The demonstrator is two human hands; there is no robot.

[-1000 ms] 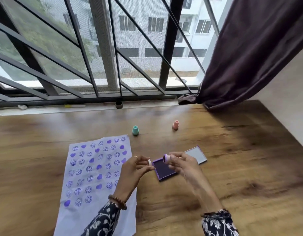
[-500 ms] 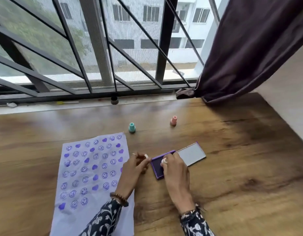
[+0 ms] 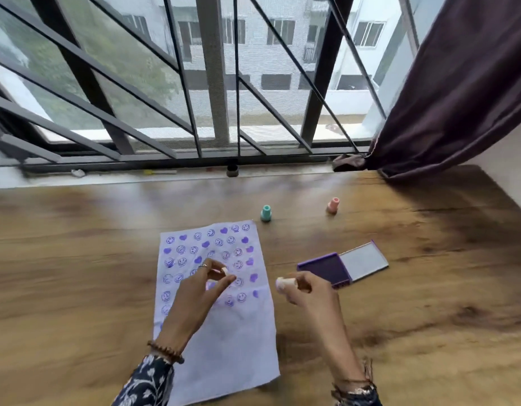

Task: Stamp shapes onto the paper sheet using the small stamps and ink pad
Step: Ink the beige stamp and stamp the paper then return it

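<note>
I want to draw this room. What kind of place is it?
Probably a room in a home, at a wooden table by a barred window with a dark curtain. Apartment buildings show outside, so it is likely an upstairs flat.

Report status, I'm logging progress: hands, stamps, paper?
Left hand pinching small stamp over paper sheet. Right hand holding pale stamp beside sheet, near open ink pad. Nothing blocking.

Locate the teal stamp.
In the head view, the teal stamp stands upright on the wooden table, just beyond the paper sheet's far right corner, left of the pink stamp.
</note>
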